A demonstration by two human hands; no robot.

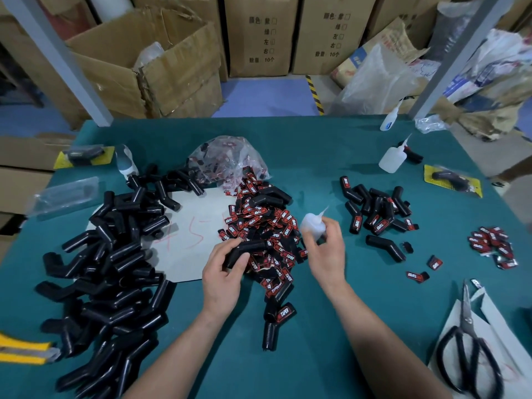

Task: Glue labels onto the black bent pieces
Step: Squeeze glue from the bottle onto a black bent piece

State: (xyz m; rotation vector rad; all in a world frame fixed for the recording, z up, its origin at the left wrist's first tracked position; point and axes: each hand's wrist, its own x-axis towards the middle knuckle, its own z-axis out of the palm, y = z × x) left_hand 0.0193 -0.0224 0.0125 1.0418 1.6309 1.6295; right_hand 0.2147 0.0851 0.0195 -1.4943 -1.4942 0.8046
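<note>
Glue bottle (311, 223), gripped by the right hand (326, 251), is hovering just right of the left hand's (221, 273) gripped bent piece (249, 247).

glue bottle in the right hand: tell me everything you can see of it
The translucent white plastic squeeze bottle has a rounded, soft-looking body and a thin tapering nozzle, tip pointing up and right. The right hand grips its lower body, holding it above the teal table mat, right of the pile of red-and-black labels. It does not touch the black bent plastic piece held in the left hand. It is blurred; fill level cannot be told.
</note>
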